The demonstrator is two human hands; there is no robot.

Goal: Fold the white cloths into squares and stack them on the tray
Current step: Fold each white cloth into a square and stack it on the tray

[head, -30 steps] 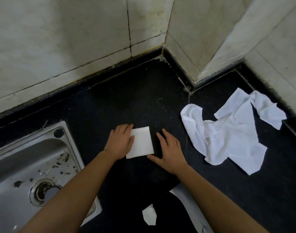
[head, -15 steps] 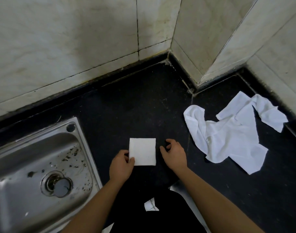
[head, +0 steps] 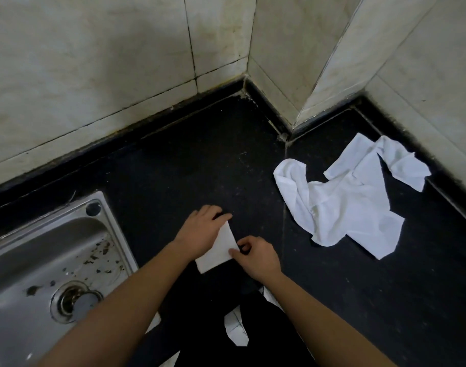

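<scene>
A small folded white cloth [head: 219, 250] is at the near edge of the black counter, tilted, between my two hands. My left hand [head: 200, 231] lies over its left side with fingers spread past its far corner. My right hand [head: 257, 256] pinches its right edge between thumb and fingers. A heap of unfolded white cloths [head: 343, 200] lies crumpled on the counter to the right, apart from both hands. No tray is in view.
A steel sink [head: 54, 263] with a drain sits at the left, right beside my left forearm. Tiled walls [head: 120, 62] close the back and the right, with a jutting corner. The black counter [head: 194, 165] runs between. Pale floor shows below the edge.
The folded cloth has been pulled nearer to the counter's front edge and turned at an angle. My left hand now covers its left side, and my right hand has taken hold of its right edge.
</scene>
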